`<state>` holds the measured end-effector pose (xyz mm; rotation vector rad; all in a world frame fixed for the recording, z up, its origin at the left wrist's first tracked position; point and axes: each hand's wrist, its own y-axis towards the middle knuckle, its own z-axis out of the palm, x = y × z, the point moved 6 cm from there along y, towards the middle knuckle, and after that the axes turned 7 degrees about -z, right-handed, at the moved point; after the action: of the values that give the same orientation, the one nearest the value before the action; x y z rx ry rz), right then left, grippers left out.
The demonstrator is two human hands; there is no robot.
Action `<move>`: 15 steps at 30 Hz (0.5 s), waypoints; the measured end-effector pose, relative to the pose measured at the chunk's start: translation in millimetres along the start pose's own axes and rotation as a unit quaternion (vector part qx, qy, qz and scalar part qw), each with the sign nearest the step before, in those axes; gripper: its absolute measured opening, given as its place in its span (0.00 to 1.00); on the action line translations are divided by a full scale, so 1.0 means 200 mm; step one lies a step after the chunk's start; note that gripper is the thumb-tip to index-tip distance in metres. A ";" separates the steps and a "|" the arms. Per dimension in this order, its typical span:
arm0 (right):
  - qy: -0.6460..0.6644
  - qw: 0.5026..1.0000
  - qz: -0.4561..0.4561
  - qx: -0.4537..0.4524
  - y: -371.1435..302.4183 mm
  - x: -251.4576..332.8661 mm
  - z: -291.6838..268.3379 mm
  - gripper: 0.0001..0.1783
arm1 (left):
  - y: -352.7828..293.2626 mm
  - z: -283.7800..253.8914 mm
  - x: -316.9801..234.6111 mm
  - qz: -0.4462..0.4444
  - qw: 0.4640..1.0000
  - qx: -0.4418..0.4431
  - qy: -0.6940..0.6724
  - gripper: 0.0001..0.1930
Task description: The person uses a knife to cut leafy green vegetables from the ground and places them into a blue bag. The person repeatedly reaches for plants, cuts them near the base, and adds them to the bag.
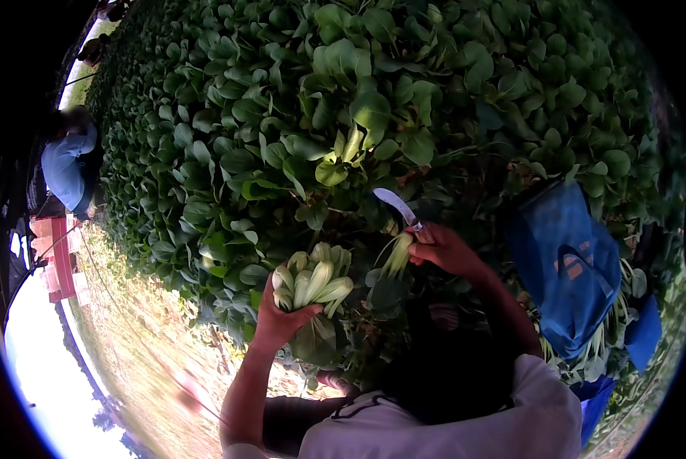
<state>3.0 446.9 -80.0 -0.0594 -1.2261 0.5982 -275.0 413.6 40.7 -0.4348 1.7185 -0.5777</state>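
My left hand (pixel 283 315) is closed round a bunch of bok choy (pixel 318 281), several heads with their pale stem ends facing up and the leaves hanging below. To its right, my right hand (pixel 451 254) grips a knife (pixel 398 206) with a short, curved metal blade pointing up and to the left. A thin bundle of pale green stalks with leaves (pixel 396 257) hangs at the fingertips of that same hand, seemingly pinched there along with the knife handle. Both hands are over the near edge of the standing greens, apart from each other.
Dense leafy greens (pixel 236 115) fill the ground ahead. On the right a blue bag (pixel 561 268) lies beside cut greens (pixel 594 344). At far left a person in a light blue top (pixel 69 170) bends near red crates (pixel 50 256). Dry grass (pixel 140 336) runs along the left.
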 end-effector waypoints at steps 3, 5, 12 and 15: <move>0.001 1.000 0.016 -0.026 -0.01 -0.05 -0.06 0.18 | 0.16 0.23 -0.12 0.093 0.983 -0.028 0.153 0.41; -0.009 0.998 -0.021 -0.053 0.00 -0.17 -0.16 0.18 | 0.25 0.42 -0.14 0.135 0.941 -0.068 0.302 0.43; -0.010 0.947 -0.109 -0.302 -0.13 0.03 -0.31 0.16 | 0.45 0.92 0.50 0.133 0.852 -0.021 0.506 0.57; -0.033 0.948 -0.067 -0.308 -0.17 0.07 -0.38 0.16 | 0.46 0.82 0.36 0.154 0.855 -0.001 0.495 0.51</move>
<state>87.1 445.8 -83.6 -0.4811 -1.4331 0.0801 -128.2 421.8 -97.1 0.2147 2.7016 -0.6008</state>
